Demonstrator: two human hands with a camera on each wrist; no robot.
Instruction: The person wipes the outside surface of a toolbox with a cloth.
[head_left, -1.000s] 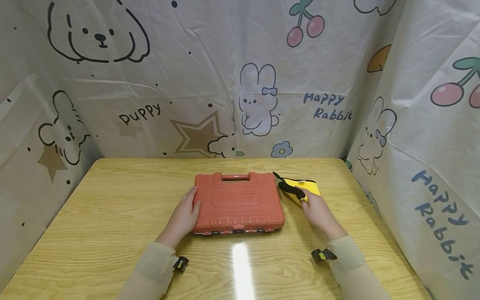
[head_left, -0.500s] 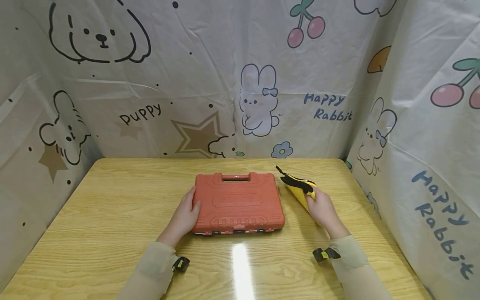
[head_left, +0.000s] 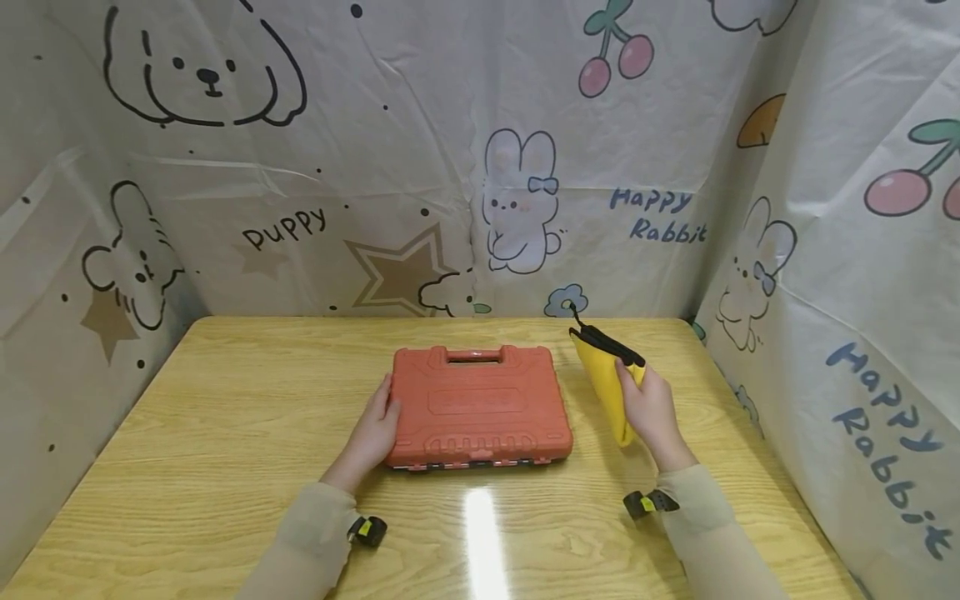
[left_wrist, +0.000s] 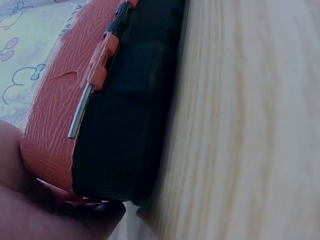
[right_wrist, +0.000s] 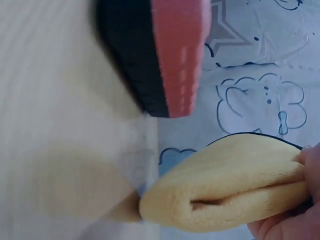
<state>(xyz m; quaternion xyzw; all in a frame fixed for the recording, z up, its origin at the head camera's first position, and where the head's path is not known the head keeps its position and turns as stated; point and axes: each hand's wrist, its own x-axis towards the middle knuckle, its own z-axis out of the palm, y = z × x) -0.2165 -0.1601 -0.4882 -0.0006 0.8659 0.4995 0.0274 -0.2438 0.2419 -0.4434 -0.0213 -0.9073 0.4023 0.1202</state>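
Observation:
A red plastic carrying case (head_left: 480, 404) with a black base lies flat on the table, its handle facing the far side. My left hand (head_left: 375, 425) holds its left side, thumb over the edge of the lid; in the left wrist view a fingertip (left_wrist: 112, 212) reaches the black base. To the right of the case, my right hand (head_left: 651, 408) pinches a soft yellow pouch (head_left: 606, 390) with a black zipper edge. The pouch is folded over, its fold (right_wrist: 220, 200) pointing down in the right wrist view. My other right fingers are mostly hidden behind it.
The wooden table (head_left: 247, 417) spreads around the case. A printed cloth (head_left: 405, 167) hangs along the back and both sides. Small cameras (head_left: 369, 531) are strapped at both wrists.
My right hand has lifted the yellow pouch and turned it from lying flatter beside the case to standing upright, its zipper edge up. The left hand and the case have stayed in place.

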